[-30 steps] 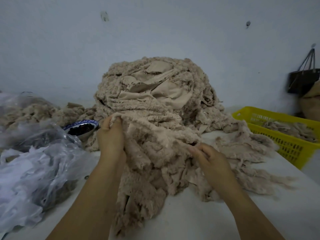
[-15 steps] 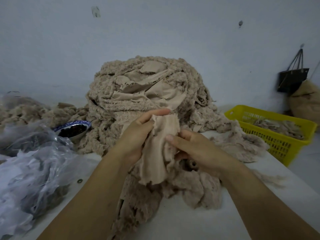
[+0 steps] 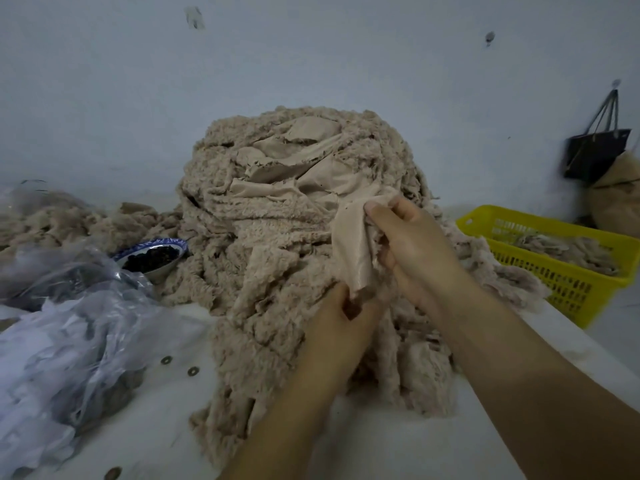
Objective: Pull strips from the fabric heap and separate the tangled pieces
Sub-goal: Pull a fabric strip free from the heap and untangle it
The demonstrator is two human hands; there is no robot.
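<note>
Landmark: the fabric heap (image 3: 294, 209), a tall mound of beige fleecy cloth with smooth beige backing showing near its top, sits on the table against the pale wall.
Table: the white table (image 3: 415, 448) carries the fabric heap, whose lower folds spill forward towards the viewer.
Held piece: the strip (image 3: 353, 244), a narrow length of smooth beige fabric with a fleecy edge, runs up and down in front of the heap's right flank; its lower end goes into the fleece there.
Right hand: the right hand (image 3: 412, 244) pinches the strip's upper end between thumb and curled fingers, about halfway up the heap's right side.
Left hand: the left hand (image 3: 343, 323) pinches the strip's lower end with curled fingers at the heap's lower front, below the right hand; the strip spans the gap between the hands.
Basket: a yellow perforated plastic basket (image 3: 568, 292) stands right of the heap, holding beige fleecy scraps (image 3: 568, 247).
Bowl: a blue-and-white bowl (image 3: 162, 270) with dark contents touches the heap's left foot.
Plastic: crumpled clear plastic bags (image 3: 69, 334) lie left of the heap, nearer the viewer than the bowl.
Loose pile: more beige fluff (image 3: 69, 220) lies left of the heap, by the wall.
Discs: two small round metal discs (image 3: 167, 359) lie just left of the heap's front edge.
Bag: a black handbag (image 3: 595, 154) hangs on the wall, far right of the heap.
</note>
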